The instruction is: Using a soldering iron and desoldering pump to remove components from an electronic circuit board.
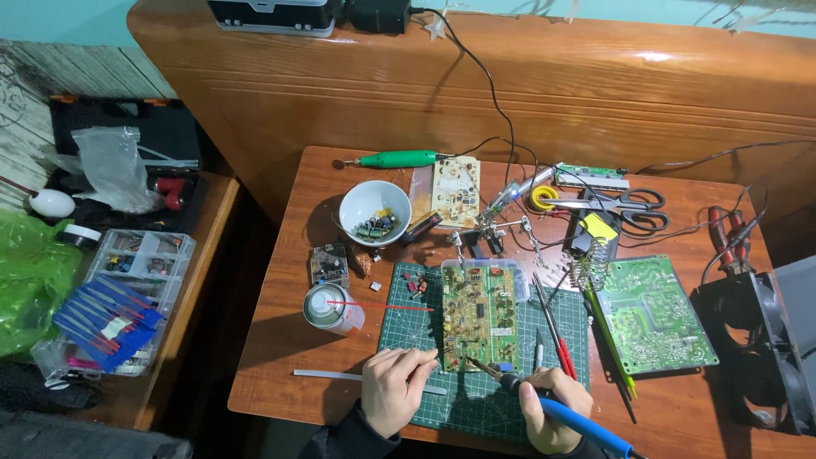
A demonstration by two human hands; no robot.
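A yellowish circuit board (478, 316) lies on a green cutting mat (408, 336) in the middle of the wooden table (280, 340). My left hand (395, 389) pinches a thin metal tool, likely tweezers (433, 358), whose tip touches the board's near left corner. My right hand (551, 408) grips a blue-handled soldering iron (578, 422) with its tip (478, 366) at the board's near edge. Both hands rest at the mat's front.
A white bowl (374, 212) of small parts, a spray can (327, 308), a second green board (654, 313), scissors (625, 204), a green rotary tool (399, 159), a helping-hand clamp (510, 204) and red probes (561, 340) lie around. A parts organiser (140, 272) sits on the left side table. A black fan (756, 340) stands at the right.
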